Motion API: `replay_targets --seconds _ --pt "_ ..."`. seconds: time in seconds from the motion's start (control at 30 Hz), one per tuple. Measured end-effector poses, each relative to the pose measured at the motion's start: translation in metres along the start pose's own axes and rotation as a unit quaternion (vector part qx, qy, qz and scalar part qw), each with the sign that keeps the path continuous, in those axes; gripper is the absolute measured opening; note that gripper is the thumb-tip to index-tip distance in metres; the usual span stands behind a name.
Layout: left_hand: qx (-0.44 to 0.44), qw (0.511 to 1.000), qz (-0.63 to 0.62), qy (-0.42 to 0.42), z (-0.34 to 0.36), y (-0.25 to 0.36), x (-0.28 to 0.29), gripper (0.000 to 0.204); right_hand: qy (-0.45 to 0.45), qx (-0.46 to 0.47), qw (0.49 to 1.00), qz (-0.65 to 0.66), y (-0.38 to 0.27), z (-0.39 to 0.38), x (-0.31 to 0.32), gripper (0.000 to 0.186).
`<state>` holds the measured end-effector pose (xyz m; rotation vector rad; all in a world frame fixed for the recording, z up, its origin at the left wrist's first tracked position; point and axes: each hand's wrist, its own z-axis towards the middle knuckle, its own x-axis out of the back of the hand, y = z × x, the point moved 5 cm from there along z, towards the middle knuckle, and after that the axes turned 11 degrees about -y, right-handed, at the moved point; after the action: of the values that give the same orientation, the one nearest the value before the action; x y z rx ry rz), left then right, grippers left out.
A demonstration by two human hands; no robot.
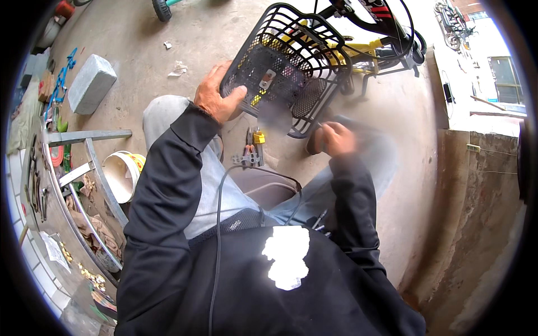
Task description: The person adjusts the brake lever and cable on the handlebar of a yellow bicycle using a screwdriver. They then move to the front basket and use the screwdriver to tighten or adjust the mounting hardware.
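A black bicycle basket (280, 67), part wire and part mesh, tilts toward me in front of the bike's handlebar (386, 25). My left hand (218, 96) is closed on its left rim, thumb inside and fingers outside. In the basket's bottom sits a small pale plate with a reddish spot (268, 79). Beside the lower right corner of the basket, my right hand (336, 139) has its fingers curled together. It is partly blurred, and whatever it may hold cannot be made out. Pliers (248, 147) and a yellow-topped tool (259, 138) stand on the floor between my legs.
To my left are a metal frame (92, 136), a white bucket (119, 176) and a grey block (92, 84). A low concrete wall (476, 185) runs along my right. The yellow bike frame (364, 50) is behind the basket. A cable (217, 241) hangs over my front.
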<state>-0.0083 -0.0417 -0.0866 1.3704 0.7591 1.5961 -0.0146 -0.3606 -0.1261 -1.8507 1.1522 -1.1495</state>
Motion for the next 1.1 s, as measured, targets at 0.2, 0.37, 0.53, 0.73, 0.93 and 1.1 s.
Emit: replay_targets --seconds 0.2,0.37,0.53,0.73,0.93,1.1 --pt "0.012 0.999 -0.015 -0.031 -0.006 0.003 0.004 0.046 -0.04 -0.056 0.994 -0.085 -0.001 0.006 -0.025 0.02" --pt "0.016 0.999 -0.017 -0.039 -0.005 0.001 0.003 0.05 -0.075 -0.025 0.997 -0.006 0.033 0.013 -0.042 0.016" --pt "0.019 0.999 -0.03 -0.04 -0.005 -0.001 0.003 0.049 -0.093 -0.083 0.987 -0.106 0.018 -0.014 -0.064 0.016" --pt "0.037 0.995 -0.073 -0.062 -0.004 -0.005 0.001 0.058 -0.138 -0.083 0.981 -0.104 0.04 -0.018 -0.073 0.021" --pt "0.024 0.996 -0.06 -0.06 -0.003 -0.008 0.0 0.058 -0.127 -0.087 0.982 -0.108 0.041 -0.016 -0.071 0.023" --pt "0.04 0.996 -0.059 -0.062 -0.003 -0.008 0.0 0.06 -0.134 -0.071 0.979 -0.135 0.041 -0.013 -0.071 0.023"
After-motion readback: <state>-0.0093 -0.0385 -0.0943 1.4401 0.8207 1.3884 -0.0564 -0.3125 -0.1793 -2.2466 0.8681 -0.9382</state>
